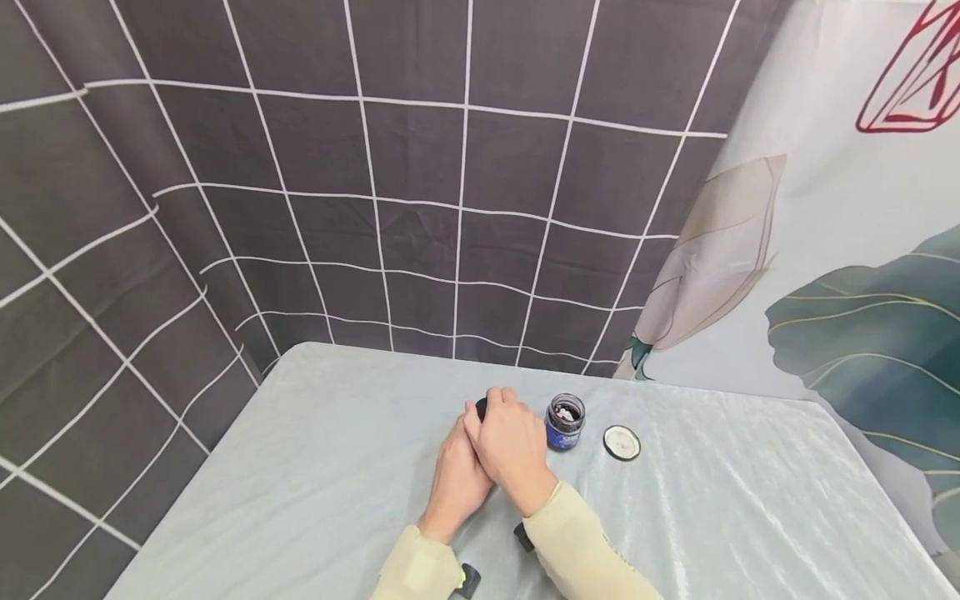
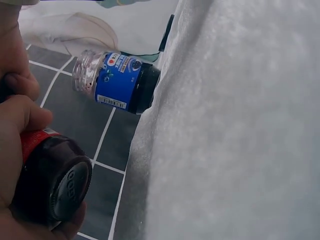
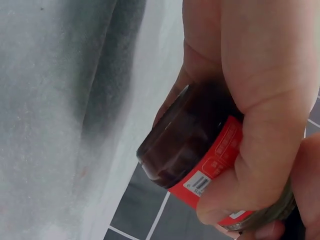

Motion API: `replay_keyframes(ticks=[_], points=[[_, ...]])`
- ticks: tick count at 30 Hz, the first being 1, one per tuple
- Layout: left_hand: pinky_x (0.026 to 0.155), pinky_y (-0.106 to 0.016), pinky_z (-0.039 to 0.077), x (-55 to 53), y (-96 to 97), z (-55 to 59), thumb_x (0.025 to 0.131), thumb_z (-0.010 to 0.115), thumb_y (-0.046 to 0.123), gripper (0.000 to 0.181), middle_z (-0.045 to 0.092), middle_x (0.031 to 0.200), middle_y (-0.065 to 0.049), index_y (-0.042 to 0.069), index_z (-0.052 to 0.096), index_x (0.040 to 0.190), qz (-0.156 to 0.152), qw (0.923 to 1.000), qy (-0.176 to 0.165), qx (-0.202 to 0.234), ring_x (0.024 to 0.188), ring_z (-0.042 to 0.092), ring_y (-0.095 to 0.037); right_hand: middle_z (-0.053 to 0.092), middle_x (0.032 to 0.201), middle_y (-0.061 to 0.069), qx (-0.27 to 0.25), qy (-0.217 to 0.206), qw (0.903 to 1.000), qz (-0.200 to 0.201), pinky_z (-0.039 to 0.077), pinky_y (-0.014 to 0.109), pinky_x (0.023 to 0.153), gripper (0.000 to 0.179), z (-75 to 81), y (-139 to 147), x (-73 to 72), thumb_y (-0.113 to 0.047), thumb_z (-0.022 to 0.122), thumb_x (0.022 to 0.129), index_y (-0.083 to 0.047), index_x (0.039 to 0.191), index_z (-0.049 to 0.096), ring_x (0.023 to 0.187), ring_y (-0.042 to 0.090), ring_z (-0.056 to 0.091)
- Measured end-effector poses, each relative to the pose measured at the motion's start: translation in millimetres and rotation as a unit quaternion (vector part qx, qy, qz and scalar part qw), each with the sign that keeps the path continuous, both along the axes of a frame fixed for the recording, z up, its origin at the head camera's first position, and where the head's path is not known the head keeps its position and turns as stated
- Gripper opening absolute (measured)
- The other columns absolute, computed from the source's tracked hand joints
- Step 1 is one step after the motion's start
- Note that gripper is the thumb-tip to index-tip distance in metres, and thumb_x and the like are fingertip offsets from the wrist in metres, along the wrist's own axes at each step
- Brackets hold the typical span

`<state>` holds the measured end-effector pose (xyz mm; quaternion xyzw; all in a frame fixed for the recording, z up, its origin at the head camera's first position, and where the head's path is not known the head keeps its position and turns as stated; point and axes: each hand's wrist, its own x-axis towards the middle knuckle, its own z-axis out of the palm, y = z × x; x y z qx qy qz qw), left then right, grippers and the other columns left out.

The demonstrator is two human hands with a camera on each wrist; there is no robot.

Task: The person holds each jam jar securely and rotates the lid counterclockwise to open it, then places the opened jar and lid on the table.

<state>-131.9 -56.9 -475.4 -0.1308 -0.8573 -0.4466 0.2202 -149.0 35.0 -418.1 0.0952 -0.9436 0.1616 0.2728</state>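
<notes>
Gripping red-label jar [image 2: 52,177] with left hand [image 1: 454,475], fingers curled round the body; clasping dark lid [image 1: 482,407] at the top with right hand [image 1: 513,435]. Can't confirm every right-hand contact, mostly hidden. Holding jar clear of table [image 1: 337,450], tilted, base downward, left of blue-label jar [image 1: 564,429]. Reads as a lid twist; can't tell loosening from tightening. To do it well: clamp the body with whole left palm and fingers, not just fingertips, to stop any spin. Spread right-hand grip evenly round the lid rim, square to the jar axis; avoid side load. Counter-rotate both wrists in short strokes, regripping between. Bring jar closer to upright before any release, in case of loose contents. Watch clearance to blue-label jar, standing uncapped close beside the right hand, with loose lid [image 1: 622,442] lying apart farther right. Shift leftward before any big wrist swing to avoid a knock. On slipping, reseat the palm rather than squeezing harder.
</notes>
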Motion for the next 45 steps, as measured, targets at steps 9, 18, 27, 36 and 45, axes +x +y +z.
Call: replay_keyframes(ticks=[9,18,27,36,45], points=[[0.091,-0.046,0.052,0.4,-1.2,-1.1,0.09,0.069,0.009,0.045,0.062,0.114,-0.015,-0.007,0.052,0.129,-0.011,0.9999,-0.006,-0.006,0.104,0.065,-0.03,0.059,0.078,0.014,0.003,-0.022,0.9997,0.006,0.047,0.048,0.047,0.035,-0.5,-0.1,0.1,-0.036,0.057,0.094,-0.003,0.084,0.061,0.056,0.037,0.061],[0.09,-0.045,0.054,0.7,-1.6,2.7,0.09,0.07,0.009,0.043,0.064,0.111,-0.013,-0.004,0.053,0.127,-0.023,0.9984,-0.029,0.044,0.104,0.066,-0.029,0.061,0.077,0.01,0.022,0.039,0.9982,0.039,0.046,0.045,0.044,0.033,-2.6,2.7,-3.6,-0.036,0.058,0.092,-0.006,0.085,0.066,0.051,0.033,0.059],[0.088,-0.042,0.055,-1.7,-5.1,4.2,0.083,0.077,0.011,0.052,0.065,0.111,-0.01,-0.002,0.053,0.126,-0.038,0.9971,-0.038,0.053,0.1,0.066,-0.025,0.067,0.082,0.004,-0.021,0.068,0.9943,0.079,0.047,0.041,0.046,0.029,-7.3,8.2,-8.9,-0.036,0.06,0.088,-0.01,0.088,0.073,0.053,0.028,0.06],[0.086,-0.04,0.055,-3.7,-9.3,5.8,0.083,0.079,0.015,0.047,0.065,0.109,-0.009,0.002,0.054,0.121,-0.048,0.9962,-0.051,0.051,0.099,0.066,-0.024,0.065,0.081,0.003,-0.02,0.066,0.9928,0.098,0.045,0.039,0.045,0.029,-5.6,8.7,-9.1,-0.036,0.06,0.089,-0.01,0.089,0.072,0.051,0.026,0.058],[0.085,-0.039,0.056,-5.3,-8.2,1.1,0.082,0.079,0.014,0.05,0.066,0.109,-0.008,0.002,0.053,0.124,-0.053,0.9963,-0.043,0.052,0.096,0.066,-0.022,0.063,0.082,0.003,-0.016,0.026,0.9951,0.094,0.046,0.039,0.047,0.027,-1.7,10.2,-6.2,-0.037,0.063,0.09,-0.011,0.092,0.071,0.054,0.026,0.058]])
